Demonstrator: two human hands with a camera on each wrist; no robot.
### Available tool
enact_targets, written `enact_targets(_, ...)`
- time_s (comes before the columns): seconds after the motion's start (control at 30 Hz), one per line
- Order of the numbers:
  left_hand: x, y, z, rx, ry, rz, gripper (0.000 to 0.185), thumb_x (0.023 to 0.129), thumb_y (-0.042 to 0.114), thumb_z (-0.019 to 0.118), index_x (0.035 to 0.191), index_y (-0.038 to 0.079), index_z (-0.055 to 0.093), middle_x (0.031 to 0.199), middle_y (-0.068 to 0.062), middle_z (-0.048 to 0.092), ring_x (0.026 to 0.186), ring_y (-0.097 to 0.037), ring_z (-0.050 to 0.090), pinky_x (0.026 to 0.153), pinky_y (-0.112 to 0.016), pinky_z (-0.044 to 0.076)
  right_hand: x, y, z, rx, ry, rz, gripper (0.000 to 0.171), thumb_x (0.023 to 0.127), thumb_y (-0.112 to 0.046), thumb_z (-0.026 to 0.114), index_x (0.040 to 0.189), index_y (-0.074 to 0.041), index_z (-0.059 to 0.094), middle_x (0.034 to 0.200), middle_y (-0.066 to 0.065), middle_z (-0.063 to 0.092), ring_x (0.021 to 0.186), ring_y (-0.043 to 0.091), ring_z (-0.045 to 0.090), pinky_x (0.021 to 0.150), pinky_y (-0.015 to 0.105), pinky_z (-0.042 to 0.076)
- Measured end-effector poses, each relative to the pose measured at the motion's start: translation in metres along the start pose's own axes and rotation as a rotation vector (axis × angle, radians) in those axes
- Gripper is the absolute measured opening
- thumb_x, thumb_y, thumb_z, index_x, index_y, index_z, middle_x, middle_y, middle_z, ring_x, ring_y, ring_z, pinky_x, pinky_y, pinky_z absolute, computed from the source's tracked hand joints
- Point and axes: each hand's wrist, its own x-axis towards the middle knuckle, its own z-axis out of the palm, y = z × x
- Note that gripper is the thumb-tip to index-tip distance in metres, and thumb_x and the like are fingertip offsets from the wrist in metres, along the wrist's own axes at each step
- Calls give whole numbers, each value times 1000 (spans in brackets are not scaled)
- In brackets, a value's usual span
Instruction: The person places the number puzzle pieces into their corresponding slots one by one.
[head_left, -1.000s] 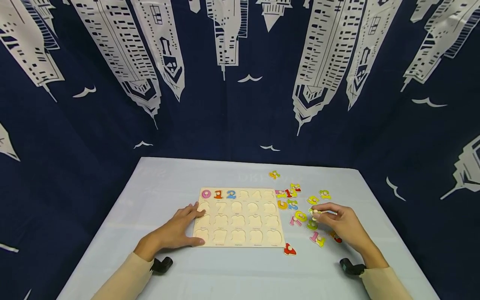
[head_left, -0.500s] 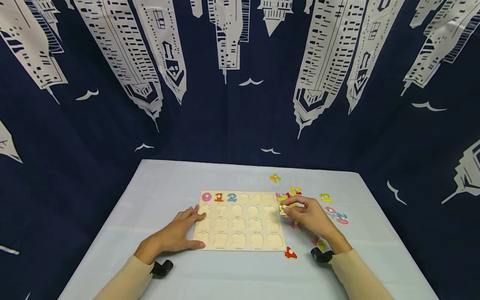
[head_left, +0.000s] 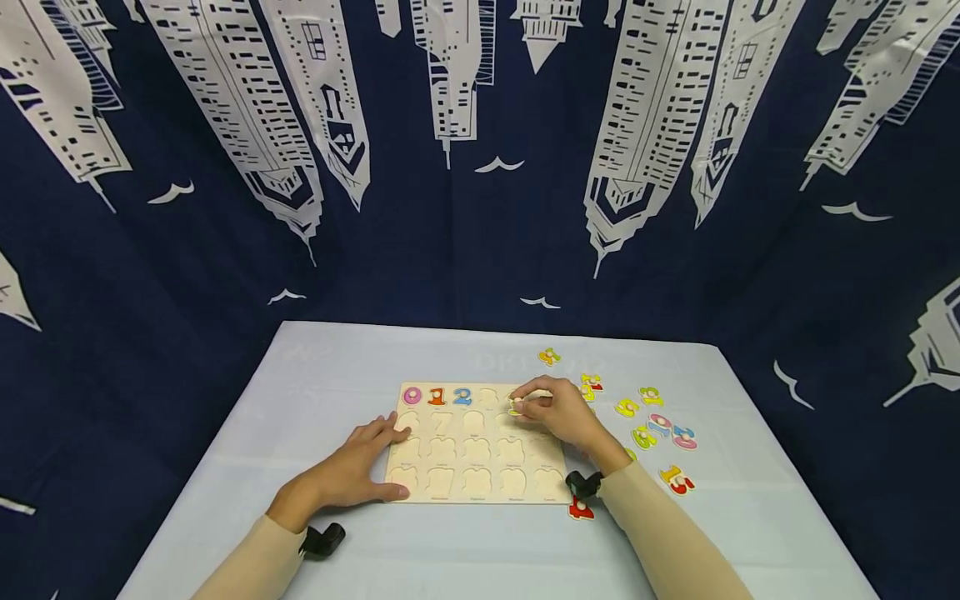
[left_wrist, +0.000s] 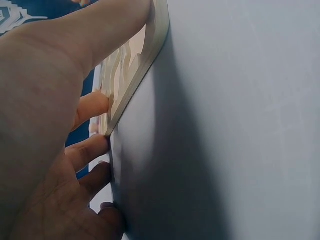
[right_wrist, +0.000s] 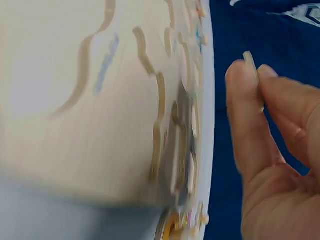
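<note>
A wooden number puzzle board (head_left: pixel 491 429) lies flat on the table, with a pink 0 (head_left: pixel 412 396), a red-orange 1 (head_left: pixel 437 396) and a blue 2 (head_left: pixel 462 396) in its top row. My left hand (head_left: pixel 341 467) rests at the board's left edge, thumb and fingers spread; the left wrist view shows fingertips (left_wrist: pixel 97 106) touching the rim. Over the upper right of the board, my right hand (head_left: pixel 562 417) pinches a small yellow puzzle piece (head_left: pixel 514 407) between thumb and fingers. The right wrist view shows this piece (right_wrist: pixel 249 60) edge-on, above the board; its numeral cannot be read.
Several loose number pieces lie right of the board, among them a yellow-green one (head_left: pixel 651 396), a 15 (head_left: pixel 677 480) and a red 4 (head_left: pixel 581 509) partly behind the right wrist camera. An orange piece (head_left: pixel 549 357) lies farther back. A dark patterned cloth (head_left: pixel 450 250) hangs behind the table.
My right hand has moved left from the loose pieces to above the board, carrying the yellow piece. The left hand has stayed at the board's left edge.
</note>
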Motion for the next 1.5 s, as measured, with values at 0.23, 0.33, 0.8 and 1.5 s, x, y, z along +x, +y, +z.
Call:
enact_targets(0.23,0,0,0,5,-1,-8,102,92,53,99,175,14,53,193,-23,28,176,-56,29,139,-78,34,28,-4,23,-282,71,-76,10,103,-14,91,113,-11,90,118,10,85,94,14,80,83,23,63)
enact_targets(0.33,0,1,0,5,-5,-10,103,92,54,99,175,14,53,193,-22,28,177,-55,29,139,-78,34,37,-6,29,-319,86,-60,8,102,-13,91,110,-11,90,110,8,84,89,11,73,81,23,59)
enact_targets(0.8,0,1,0,-13,-14,-14,103,91,52,100,175,15,53,194,-21,27,177,-55,28,139,-78,34,54,-2,47,-354,134,16,4,99,-16,95,101,-15,92,98,2,83,85,11,66,79,26,56)
enact_targets(1.5,1,1,-1,2,-12,-15,103,91,52,100,175,12,53,193,-22,28,176,-55,28,139,-77,34,46,-10,43,-368,119,45,11,99,-16,94,110,-14,91,102,1,84,93,13,71,87,32,60)
